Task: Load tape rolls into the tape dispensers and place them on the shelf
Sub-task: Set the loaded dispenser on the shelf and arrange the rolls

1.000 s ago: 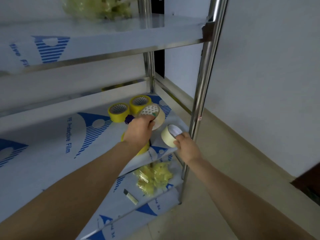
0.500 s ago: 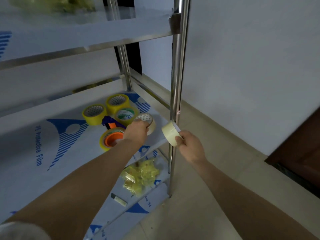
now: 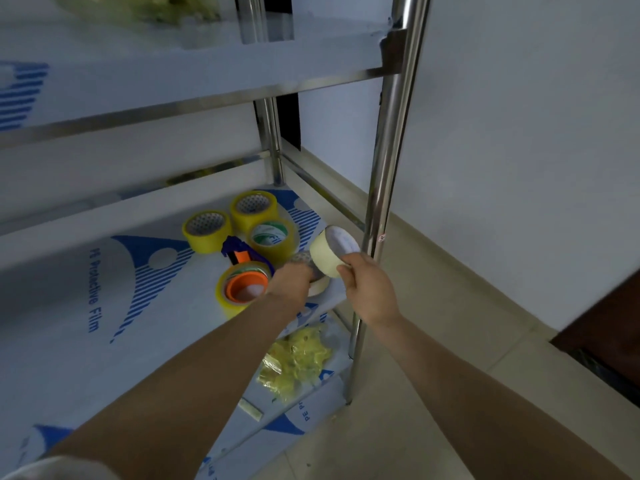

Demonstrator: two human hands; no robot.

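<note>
**My hands at the tape shelf**

I use the tape dispenser (image 3: 242, 271), purple and orange with a yellow roll loaded, as the landmark; it lies on the middle shelf (image 3: 104, 271). Behind it stand three yellow tape rolls (image 3: 207, 230). Just right of it, my left hand (image 3: 291, 282) is curled over a pale roll (image 3: 317, 284) resting on the shelf. Further right, near the steel post (image 3: 388, 168), my right hand (image 3: 370, 289) pinches a cream tape roll (image 3: 330, 249) held in the air, tilted. Below the dispenser, crumpled yellow tape (image 3: 294, 362) lies on the lower shelf.
</note>
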